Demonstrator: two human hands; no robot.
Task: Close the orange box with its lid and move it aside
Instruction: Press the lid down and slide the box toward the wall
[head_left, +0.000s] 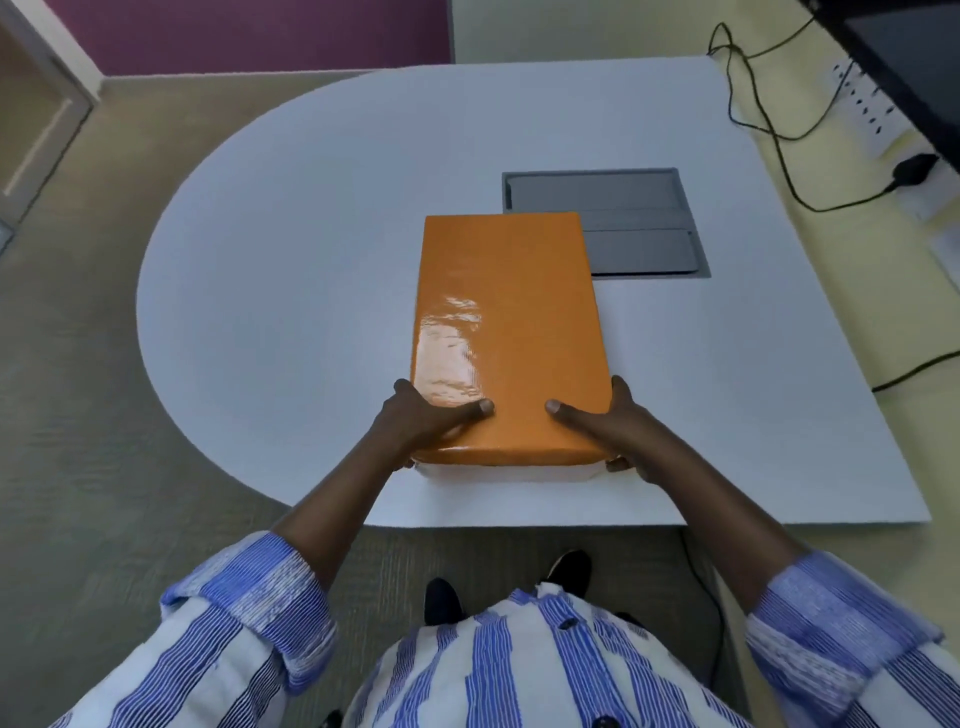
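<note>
Lid (506, 332) sat on the orange box (506, 472), whose pale base showed as a strip under the near edge, mid worktop (311, 260), far right corner overlapping a grey hatch (644, 228). I had my left hand (423, 423) and right hand (613, 426) on the near corners, both in a grip on the lid, thumbs on top, fingers down the sides. Closing step looked nearly done to me, maybe not fully seated at the near end. Next I judged: press down, then slide it aside. Contents hidden.
</note>
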